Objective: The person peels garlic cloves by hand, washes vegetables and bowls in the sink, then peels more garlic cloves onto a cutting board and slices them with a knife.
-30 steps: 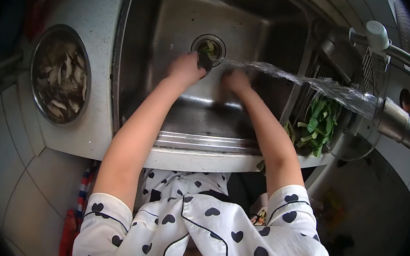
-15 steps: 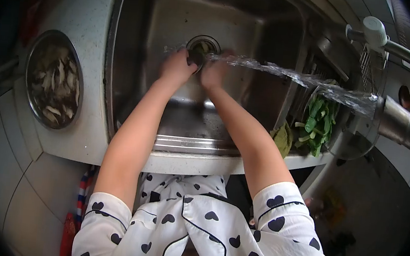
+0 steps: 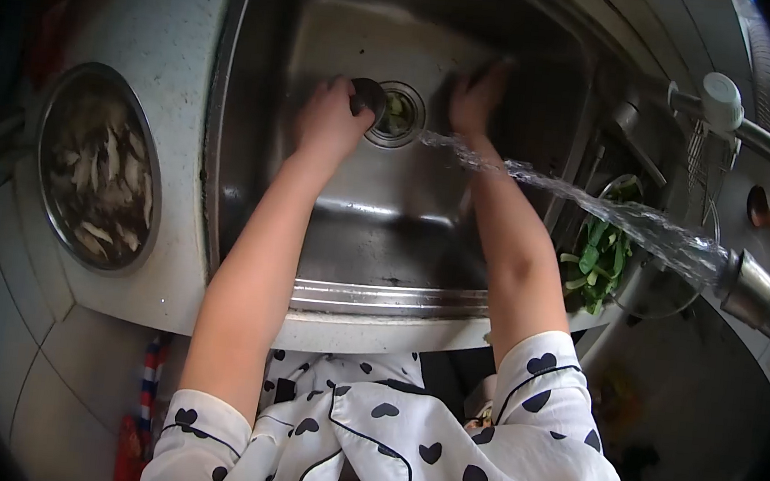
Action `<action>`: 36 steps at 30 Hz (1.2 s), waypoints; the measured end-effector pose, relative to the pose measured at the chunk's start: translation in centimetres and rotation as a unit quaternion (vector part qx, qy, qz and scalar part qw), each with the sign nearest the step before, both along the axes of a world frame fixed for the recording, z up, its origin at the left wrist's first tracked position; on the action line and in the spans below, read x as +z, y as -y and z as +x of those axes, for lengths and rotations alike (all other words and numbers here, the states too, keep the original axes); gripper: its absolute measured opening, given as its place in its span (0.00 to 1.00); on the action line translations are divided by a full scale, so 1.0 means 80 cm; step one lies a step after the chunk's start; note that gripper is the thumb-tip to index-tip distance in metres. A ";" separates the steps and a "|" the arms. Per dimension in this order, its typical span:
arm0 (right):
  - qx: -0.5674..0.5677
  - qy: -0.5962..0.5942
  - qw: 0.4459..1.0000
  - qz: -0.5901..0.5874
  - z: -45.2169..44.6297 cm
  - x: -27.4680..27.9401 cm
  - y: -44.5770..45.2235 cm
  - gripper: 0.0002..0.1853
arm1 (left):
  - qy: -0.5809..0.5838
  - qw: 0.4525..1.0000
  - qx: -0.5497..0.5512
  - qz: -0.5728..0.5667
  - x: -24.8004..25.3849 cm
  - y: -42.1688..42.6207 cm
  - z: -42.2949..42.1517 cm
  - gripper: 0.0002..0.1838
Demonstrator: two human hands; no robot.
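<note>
A: Condition of the left hand (image 3: 329, 126)?

B: Partly closed, thumb and fingers curled round a dark round object (image 3: 370, 98) — held at the near left edge of the drain (image 3: 397, 136), just right of that hand. Green scraps (image 3: 395, 112) lie in the drain.

A: And the right hand (image 3: 478, 96)?

B: Open and empty, fingers extended, slightly blurred, beyond the drain's right side. Contact with the sink (image 3: 366, 243) cannot be determined.

A: Surroundings?

B: Water (image 3: 592, 205) runs from the tap (image 3: 758, 293), right of the right hand, across that wrist. Leafy greens (image 3: 598, 261) lie right of its forearm. Left of the left hand, a metal bowl (image 3: 152, 218) of pale pieces rests on the table (image 3: 177, 142).
</note>
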State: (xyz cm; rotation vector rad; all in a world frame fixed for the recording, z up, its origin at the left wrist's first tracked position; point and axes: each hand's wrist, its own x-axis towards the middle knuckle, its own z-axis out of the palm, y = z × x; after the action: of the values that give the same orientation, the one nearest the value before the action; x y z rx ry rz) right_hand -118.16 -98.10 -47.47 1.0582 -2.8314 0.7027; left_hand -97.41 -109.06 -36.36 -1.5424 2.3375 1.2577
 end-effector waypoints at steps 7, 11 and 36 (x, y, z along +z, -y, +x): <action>0.151 0.042 0.988 0.006 0.050 0.004 0.064 0.36 | -0.009 0.999 0.013 -0.034 0.012 0.022 -0.003 0.19; 0.279 0.023 0.959 0.043 0.112 0.016 0.094 0.30 | -0.006 0.997 0.023 -0.072 0.019 0.030 0.006 0.18; -0.193 0.292 0.915 0.200 0.074 0.035 -0.129 0.13 | -0.127 0.970 -0.188 0.093 -0.021 -0.052 -0.020 0.17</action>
State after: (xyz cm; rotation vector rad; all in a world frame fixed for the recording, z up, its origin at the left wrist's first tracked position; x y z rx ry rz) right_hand -112.27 -87.81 -44.68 0.2815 -3.6556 0.4652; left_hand -98.98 -104.90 -38.01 -0.8731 2.4145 1.5858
